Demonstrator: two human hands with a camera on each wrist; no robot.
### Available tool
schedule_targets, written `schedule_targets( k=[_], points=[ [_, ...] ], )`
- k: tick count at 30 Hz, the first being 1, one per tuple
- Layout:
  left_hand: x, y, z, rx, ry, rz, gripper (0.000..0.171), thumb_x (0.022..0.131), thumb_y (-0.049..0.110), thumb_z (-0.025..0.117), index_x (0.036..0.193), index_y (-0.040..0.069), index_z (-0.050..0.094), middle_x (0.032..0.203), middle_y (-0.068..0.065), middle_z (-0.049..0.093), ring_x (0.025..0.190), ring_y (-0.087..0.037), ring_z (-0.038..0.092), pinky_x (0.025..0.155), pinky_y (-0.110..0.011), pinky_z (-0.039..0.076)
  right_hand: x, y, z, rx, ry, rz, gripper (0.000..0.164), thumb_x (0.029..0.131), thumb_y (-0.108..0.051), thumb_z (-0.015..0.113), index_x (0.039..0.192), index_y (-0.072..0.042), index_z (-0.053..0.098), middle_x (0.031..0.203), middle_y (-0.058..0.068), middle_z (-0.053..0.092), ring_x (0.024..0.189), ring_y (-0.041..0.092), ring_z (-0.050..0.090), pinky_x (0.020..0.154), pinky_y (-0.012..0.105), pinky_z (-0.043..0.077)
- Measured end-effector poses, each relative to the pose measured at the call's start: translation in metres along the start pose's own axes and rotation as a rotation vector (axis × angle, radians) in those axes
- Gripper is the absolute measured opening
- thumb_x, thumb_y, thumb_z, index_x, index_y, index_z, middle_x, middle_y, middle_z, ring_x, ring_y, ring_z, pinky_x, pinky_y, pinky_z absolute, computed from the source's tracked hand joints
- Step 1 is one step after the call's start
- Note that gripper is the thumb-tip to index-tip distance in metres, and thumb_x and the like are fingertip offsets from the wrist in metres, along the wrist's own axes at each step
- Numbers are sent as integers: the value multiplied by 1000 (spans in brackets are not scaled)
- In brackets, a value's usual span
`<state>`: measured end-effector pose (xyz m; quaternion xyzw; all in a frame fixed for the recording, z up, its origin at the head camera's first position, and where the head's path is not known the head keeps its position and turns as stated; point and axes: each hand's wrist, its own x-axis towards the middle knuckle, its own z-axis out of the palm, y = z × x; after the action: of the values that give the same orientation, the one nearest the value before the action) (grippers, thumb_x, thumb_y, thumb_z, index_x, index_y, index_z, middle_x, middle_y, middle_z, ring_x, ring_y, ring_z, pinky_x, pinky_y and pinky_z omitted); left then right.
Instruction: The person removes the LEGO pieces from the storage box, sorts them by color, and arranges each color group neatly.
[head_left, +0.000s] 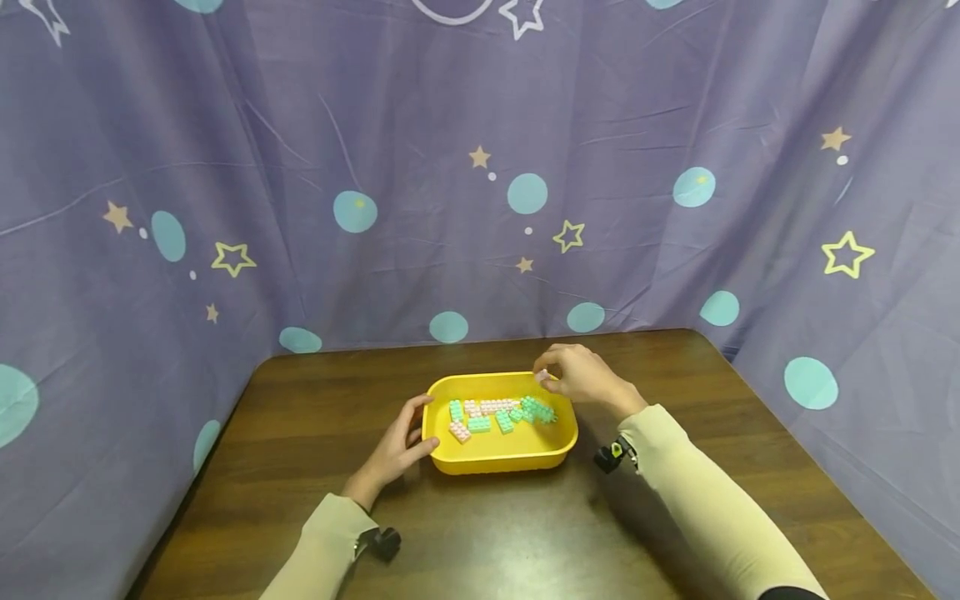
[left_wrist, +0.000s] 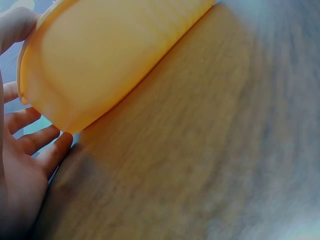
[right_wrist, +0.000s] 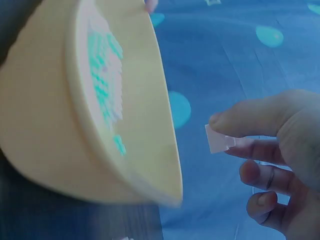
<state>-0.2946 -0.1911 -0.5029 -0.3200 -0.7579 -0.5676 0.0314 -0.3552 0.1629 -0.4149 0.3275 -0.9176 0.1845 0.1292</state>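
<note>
No text, label, brand, number or sign was legible on the tray (head_left: 497, 464), the bricks (head_left: 497, 407), the table (head_left: 480, 542) or the curtain (head_left: 420, 108). The yellow mark (head_left: 617, 449) on the right wrist's black camera (head_left: 605, 460) was too small to read.
</note>
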Motion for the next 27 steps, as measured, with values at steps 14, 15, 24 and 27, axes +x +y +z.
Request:
schedule_targets(
  k=[14,15,24,27],
  points=[
    [2,4,-1,3,-4,-13,65,88,-3,65,140,-15,27,146,-38,27,130,-57,35,98,-64,39,-21,44,0,11,34,163,14,83,-19,72,96,-15,75,93,-1,70,83,23,66,72,39,52],
    [2,5,-1,3,-5,-13,65,88,-3,65,140,-15,27,146,-38,27,130,-57,35,98,-64,39,-22,47,1,12,33,173,14,83,-19,72,96,-15,75,93,-1,70,83,24,66,72,39,52],
    [2,7,-1,2,-13,-29,66,88,-3,64,141,-13,27,149,-36,24,132,-54,35,100,-63,40,-37,66,4,30,32,237,15,81,-18,75,94,-13,75,91,2,71,84,26,66,73,41,52],
    [2,7,-2,-5,-15,-30,66,88,-3,64,141,-13,27,149,-37,23,132,-54,35,100,-63,40,-40,74,8,27,15,264,15,80,-18,75,94,-13,75,89,0,70,80,21,64,72,39,51]
  ],
)
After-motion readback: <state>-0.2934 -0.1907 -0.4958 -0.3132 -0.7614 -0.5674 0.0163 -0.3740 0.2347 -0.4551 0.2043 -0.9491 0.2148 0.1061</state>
